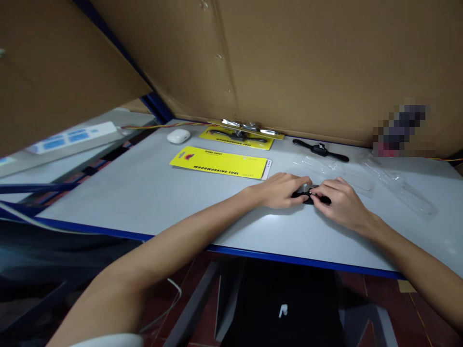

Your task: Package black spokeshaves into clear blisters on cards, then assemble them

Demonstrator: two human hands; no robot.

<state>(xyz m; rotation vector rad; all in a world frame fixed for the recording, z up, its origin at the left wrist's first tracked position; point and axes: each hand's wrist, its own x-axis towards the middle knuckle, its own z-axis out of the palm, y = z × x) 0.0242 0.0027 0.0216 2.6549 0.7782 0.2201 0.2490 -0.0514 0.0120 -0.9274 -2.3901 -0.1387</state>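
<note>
My left hand (pixel 284 189) and my right hand (pixel 340 200) are both closed on a black spokeshave (pixel 310 195) low over the tabletop, right of the middle. My left fingers hold its left end. My right thumb and fingertips pinch near its middle, covering part of its right side. A second black spokeshave (pixel 320 150) lies behind my hands. Flat yellow cards (pixel 220 162) lie to the left, printed "WOODWORKING TOOL". Farther back, packaged spokeshaves on yellow cards (pixel 235 138) rest against the cardboard.
Clear plastic shells (pixel 401 185) lie on the right of the white table (pixel 126 193). A white case (pixel 178 136) sits at the back left. Cardboard walls (pixel 289 62) stand behind. A power strip (pixel 75 140) is at far left. A white earbud (pixel 283 310) lies below the table edge.
</note>
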